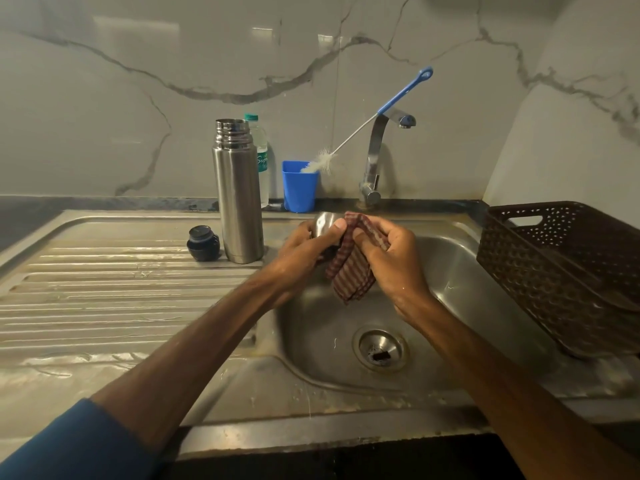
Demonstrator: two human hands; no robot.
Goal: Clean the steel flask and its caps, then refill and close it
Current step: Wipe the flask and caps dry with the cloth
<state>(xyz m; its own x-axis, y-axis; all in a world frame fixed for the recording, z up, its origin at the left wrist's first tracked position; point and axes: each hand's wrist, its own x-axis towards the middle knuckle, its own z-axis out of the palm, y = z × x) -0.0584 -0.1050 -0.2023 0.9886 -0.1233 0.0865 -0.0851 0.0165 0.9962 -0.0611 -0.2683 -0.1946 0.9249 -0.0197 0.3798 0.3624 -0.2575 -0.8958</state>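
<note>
The steel flask (239, 199) stands upright and uncapped on the drainboard, left of the sink basin. Its dark inner stopper cap (203, 243) lies beside it on the left. Over the basin, my left hand (304, 245) grips the steel outer cap (323, 225), thumb across its side. My right hand (388, 249) pinches a red checked cloth (351, 268) against that cap; the cloth hangs down between both hands. Much of the cap is hidden by fingers and cloth.
A blue cup (299, 187) holding a blue-handled bottle brush (381, 112) stands at the back by the tap (375, 157). A plastic water bottle (261, 157) is behind the flask. A brown perforated basket (568, 271) sits at the right. The drain (381, 349) lies below my hands.
</note>
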